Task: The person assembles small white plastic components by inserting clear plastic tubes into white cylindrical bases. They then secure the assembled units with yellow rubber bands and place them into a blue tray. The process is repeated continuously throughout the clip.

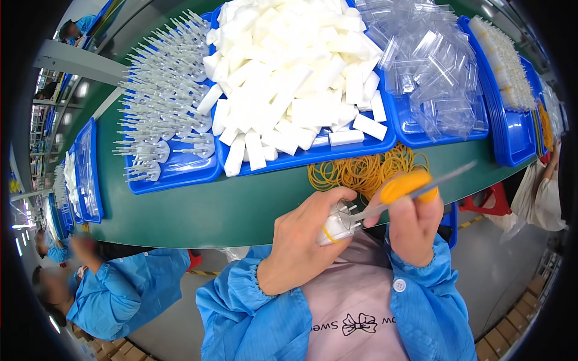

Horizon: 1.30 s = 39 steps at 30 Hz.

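Observation:
My left hand [304, 240] is closed around a short white and clear plastic piece [338, 224] with a yellow rubber band around it. Thin prongs stick out of its upper right end. My right hand [412, 219] grips a long, thin grey tool [448, 175]. Its pale lower end reaches the piece, while the other end points up to the right. Bright yellow-orange shows at my right fingers; whether this is finger covers or a handle, I cannot tell. A heap of yellow rubber bands [361, 171] lies on the green table, just beyond my hands.
Along the green table [162, 219] stand blue trays of stalked white parts [162, 90], white blocks [289, 78] and clear plastic sleeves [433, 72]. Stacked blue trays [512, 135] hold pale parts at right. A co-worker [120, 295] sits at left; another person [548, 192] and a red stool [490, 201] are at right.

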{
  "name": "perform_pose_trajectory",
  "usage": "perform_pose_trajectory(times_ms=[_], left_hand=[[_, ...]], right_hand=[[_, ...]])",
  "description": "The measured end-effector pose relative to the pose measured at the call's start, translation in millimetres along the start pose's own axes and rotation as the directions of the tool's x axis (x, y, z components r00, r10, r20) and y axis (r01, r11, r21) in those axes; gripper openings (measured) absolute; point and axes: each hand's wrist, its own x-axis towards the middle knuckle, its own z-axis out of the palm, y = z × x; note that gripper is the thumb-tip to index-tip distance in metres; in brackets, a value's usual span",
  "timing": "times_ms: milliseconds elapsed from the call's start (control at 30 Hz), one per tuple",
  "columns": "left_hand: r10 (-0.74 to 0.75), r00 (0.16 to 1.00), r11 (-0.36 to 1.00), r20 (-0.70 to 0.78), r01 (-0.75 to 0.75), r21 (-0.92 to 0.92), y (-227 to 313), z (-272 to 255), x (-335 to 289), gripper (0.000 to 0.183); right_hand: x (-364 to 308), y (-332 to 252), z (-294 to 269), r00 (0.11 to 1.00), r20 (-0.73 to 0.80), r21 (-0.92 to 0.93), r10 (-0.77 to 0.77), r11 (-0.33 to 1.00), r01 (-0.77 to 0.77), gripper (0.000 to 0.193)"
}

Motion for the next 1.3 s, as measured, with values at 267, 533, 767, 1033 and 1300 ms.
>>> perform_pose_trajectory(times_ms=[267, 533, 767, 1033, 1300], left_hand=[[0.009, 1.000, 0.999, 0.017, -0.010, 0.042, 0.6, 0.9, 1.1, 0.054], [0.008, 1.000, 0.997, 0.003, -0.008, 0.075, -2.3, 3.3, -0.9, 0.055], [0.028, 1.000, 0.993, -0.008, -0.026, 0.119, 3.4, -0.1, 1.2, 0.056], [0.114, 0.990, 0.979, -0.086, -0.097, 0.182, -7.4, 9.2, -1.4, 0.055], [0.139, 0.974, 0.969, -0.180, -0.096, 0.226, -5.2, 7.8, 2.3, 0.051]], right_hand=[[-0.9, -1.4, -0.6, 0.994, -0.031, 0.110, 0.105, 0.989, -0.101, 0.016], [-0.4, -3.0, -6.2, 0.984, 0.175, -0.269, -0.021, 0.961, 0.068, 0.016], [-0.6, -4.7, 10.5, 0.983, -0.125, 0.099, 0.136, 0.987, -0.124, 0.012], [-0.7, -3.0, 1.5, 0.974, 0.106, -0.305, -0.202, 0.925, 0.226, 0.013], [1.0, -5.8, -1.7, 0.995, -0.096, 0.058, 0.015, 0.998, -0.009, 0.013]])
